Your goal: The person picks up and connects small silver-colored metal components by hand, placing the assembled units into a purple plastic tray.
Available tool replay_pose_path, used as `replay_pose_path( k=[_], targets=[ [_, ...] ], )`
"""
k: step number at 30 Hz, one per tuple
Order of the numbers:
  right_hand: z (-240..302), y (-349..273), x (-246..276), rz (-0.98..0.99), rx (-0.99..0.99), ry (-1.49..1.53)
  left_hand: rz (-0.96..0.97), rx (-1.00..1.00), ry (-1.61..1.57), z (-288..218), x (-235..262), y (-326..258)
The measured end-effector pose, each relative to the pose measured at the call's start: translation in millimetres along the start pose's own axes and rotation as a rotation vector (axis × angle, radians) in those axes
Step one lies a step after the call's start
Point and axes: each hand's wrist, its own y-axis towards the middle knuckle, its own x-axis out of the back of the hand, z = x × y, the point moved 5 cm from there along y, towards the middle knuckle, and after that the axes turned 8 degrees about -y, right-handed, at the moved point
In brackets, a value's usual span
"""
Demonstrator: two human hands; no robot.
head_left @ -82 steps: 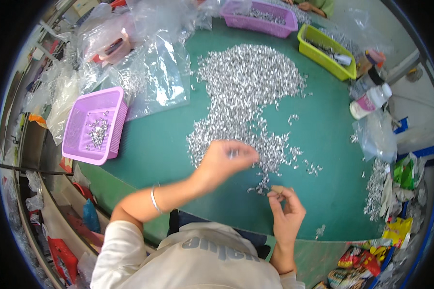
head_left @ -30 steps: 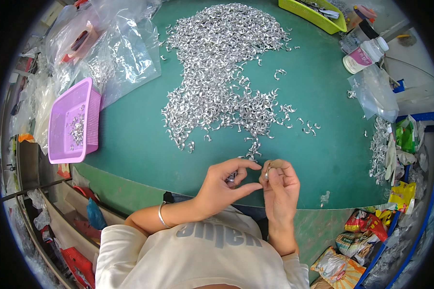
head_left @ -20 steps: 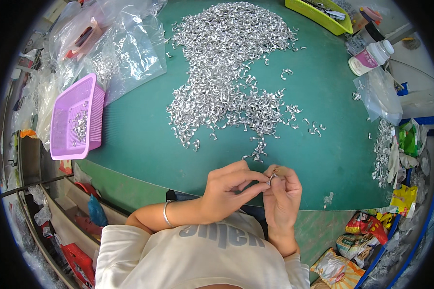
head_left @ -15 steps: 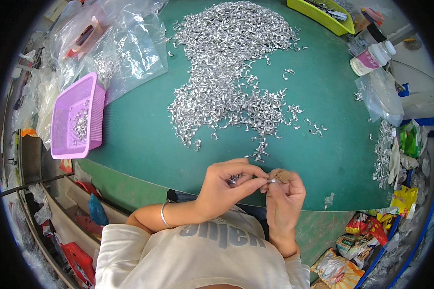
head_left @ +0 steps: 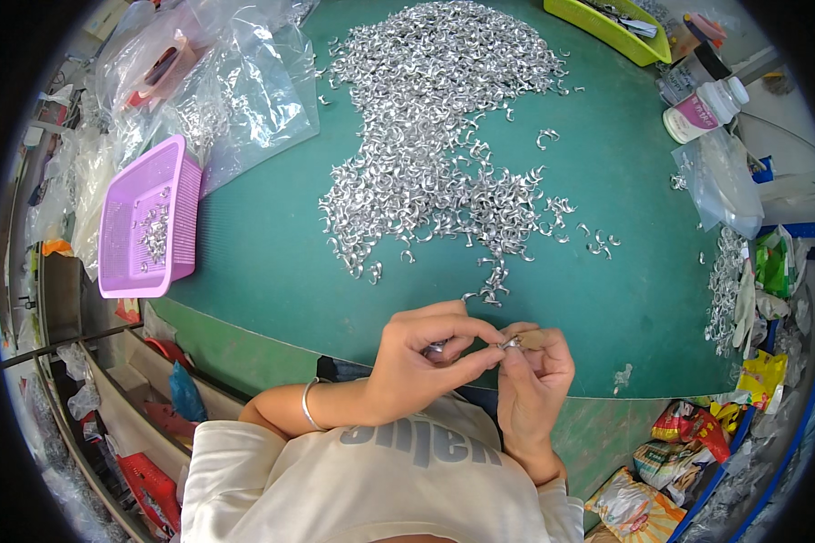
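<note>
Close to the table's near edge, my left hand [head_left: 421, 357] and my right hand [head_left: 536, 376] meet fingertip to fingertip. Between them is a small curved silver metal piece [head_left: 512, 343], pinched by both. More silver pieces [head_left: 437, 347] show in the curl of my left fingers. A flat tan scrap [head_left: 536, 339], its material unclear, lies against my right fingers. Beyond my hands, a big heap of like curved silver pieces [head_left: 426, 136] spreads over the green tabletop [head_left: 272, 262], with a thin trail reaching toward my fingers.
At the left stands a purple plastic basket [head_left: 190, 213] with some silver pieces inside, beside clear plastic bags [head_left: 272, 100]. A lime-green tray [head_left: 611, 32] and a white bottle [head_left: 704, 110] are at the far right. Bright packages [head_left: 638, 507] lie below the right edge.
My hands stay together, with the fingertips shifting slightly around the small metal piece. The whole view has moved a little; the heap and basket look the same.
</note>
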Motion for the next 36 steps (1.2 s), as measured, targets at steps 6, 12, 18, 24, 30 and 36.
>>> replay_pose_path(
  k=[6,12,18,24,30,36],
  targets=[
    [-3,-1,-2,0.015,-0.096,0.084,0.043,-0.105,0.168,-17,-2,2],
    [-4,-1,-3,0.053,-0.137,0.096,0.06,-0.094,0.174,-21,-2,2],
    [9,20,27,-0.105,0.033,-0.567,0.015,0.72,-0.998,30,10,3],
    [13,38,13,0.001,0.444,-1.456,-0.051,0.629,-1.154,41,20,1],
    [8,41,19,-0.032,0.344,-1.285,-0.037,0.589,-0.895,39,26,2],
    [5,24,17,0.049,0.037,-0.668,0.024,0.413,-0.42,29,12,6]
  ],
)
